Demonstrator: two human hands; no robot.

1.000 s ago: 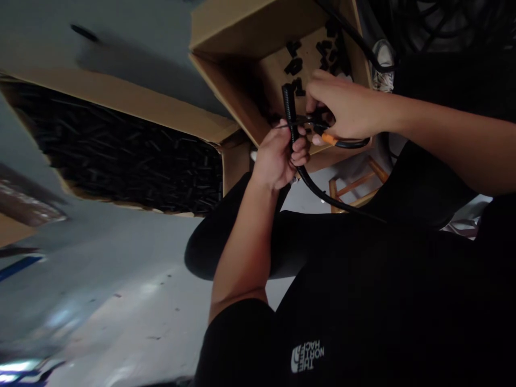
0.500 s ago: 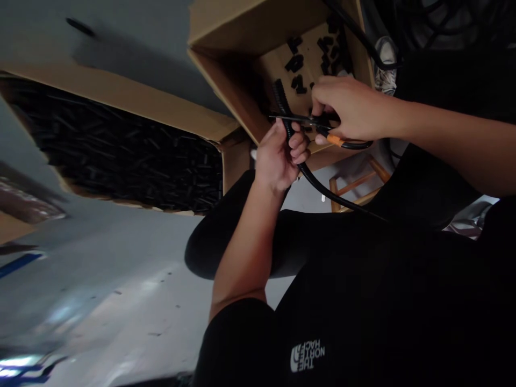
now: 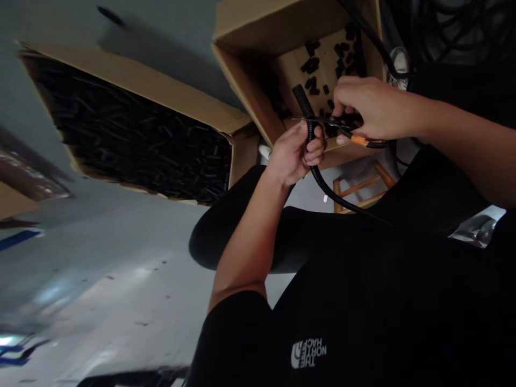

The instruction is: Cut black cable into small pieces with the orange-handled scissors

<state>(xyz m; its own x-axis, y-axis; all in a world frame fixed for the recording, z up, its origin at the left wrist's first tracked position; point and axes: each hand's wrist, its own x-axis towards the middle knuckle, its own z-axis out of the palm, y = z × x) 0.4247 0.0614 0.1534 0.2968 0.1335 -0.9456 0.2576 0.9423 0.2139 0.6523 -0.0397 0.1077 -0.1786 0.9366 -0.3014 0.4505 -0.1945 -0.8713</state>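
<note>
My left hand (image 3: pixel 297 153) is closed around a black ribbed tube (image 3: pixel 309 115) whose free end sticks up above the fist, while the rest trails down across my lap. My right hand (image 3: pixel 368 107) grips scissors (image 3: pixel 347 134) with black and orange handles. Their blades lie across the tube just above my left fingers. Both hands hover over a small open cardboard box (image 3: pixel 258 27) with short black tube pieces (image 3: pixel 310 67) on its bottom.
A large cardboard box (image 3: pixel 133 88) filled with several black tube lengths lies to the left on the grey floor (image 3: pixel 121 290). A wooden stool (image 3: pixel 357 185) shows below the hands. My black shirt and knee fill the lower right.
The view shifted, so the boxes and hands sit further right in the frame. The scissor blades, beside the tube a second ago, now cross it above my left fist.
</note>
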